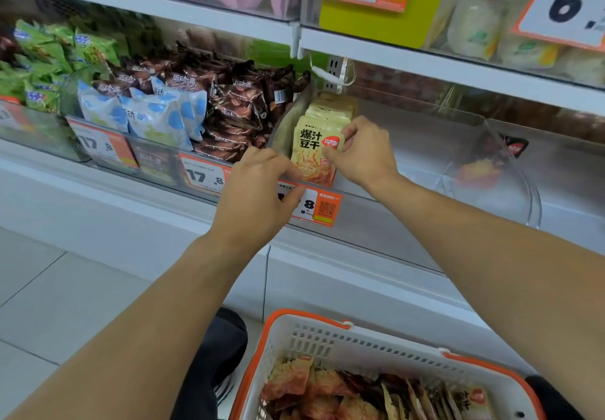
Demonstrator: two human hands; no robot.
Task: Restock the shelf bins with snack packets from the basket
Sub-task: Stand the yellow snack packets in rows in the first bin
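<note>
A row of pale yellow snack packets (313, 152) stands upright at the left end of a clear shelf bin (409, 170). My right hand (365, 152) pinches the top right corner of the front packet. My left hand (258, 197) rests on the bin's front edge, fingers at the packet's lower left and thumb over the orange price tag (322, 208). Whether its fingers grip the packet I cannot tell. At the bottom of the view, the white basket with orange handles (327, 341) holds several red and yellow packets (330, 393).
Brown, blue-white and green packets (183, 105) fill the bins to the left. A curved clear divider (510, 170) closes the bin on the right, a red packet behind it. The upper shelf (425, 59) overhangs the bin. My dark trouser knee (216, 354) is beside the basket.
</note>
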